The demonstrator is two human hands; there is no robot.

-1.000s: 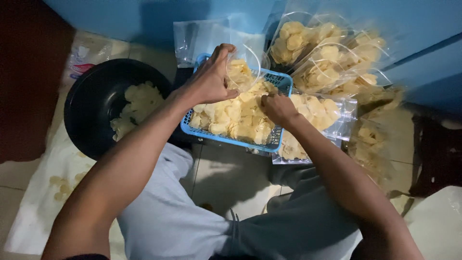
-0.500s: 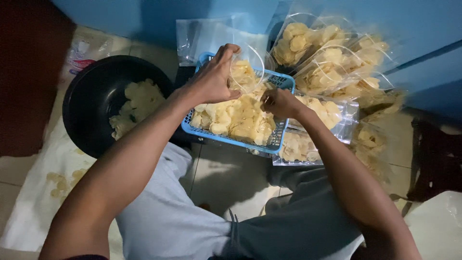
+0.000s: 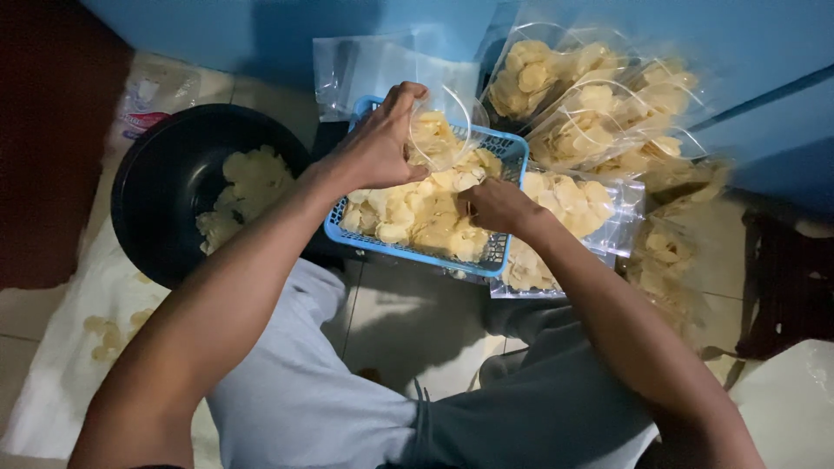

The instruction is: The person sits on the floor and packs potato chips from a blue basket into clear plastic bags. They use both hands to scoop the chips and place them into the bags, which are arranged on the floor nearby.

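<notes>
chips (image 3: 426,213), pale yellow and curled, fill the blue basket (image 3: 512,148) that sits between the person's two forearms. left hand (image 3: 375,148) is pinched shut on the rim of a clear plastic bag (image 3: 447,130), thumb and fingers closed on the near edge, holding the mouth of it open above the far end of the basket; some chips already lie inside the bag, just past the fingertips. right hand (image 3: 491,207) rests low in the basket, below and to the right of that grip, fingers curled down among the chips; whether it has closed on any i cannot tell, since the fingertips are buried. to the left of the held bag, a black round bowl (image 3: 156,195) holds a smaller heap of chips. beyond and to the right of the grip, filled clear bags (image 3: 599,108) lie stacked against a blue wall (image 3: 261,30), and one more filled bag (image 3: 578,200) lies flat just beside the basket's right edge. an empty flat bag (image 3: 365,69) lies just past the left hand.
</notes>
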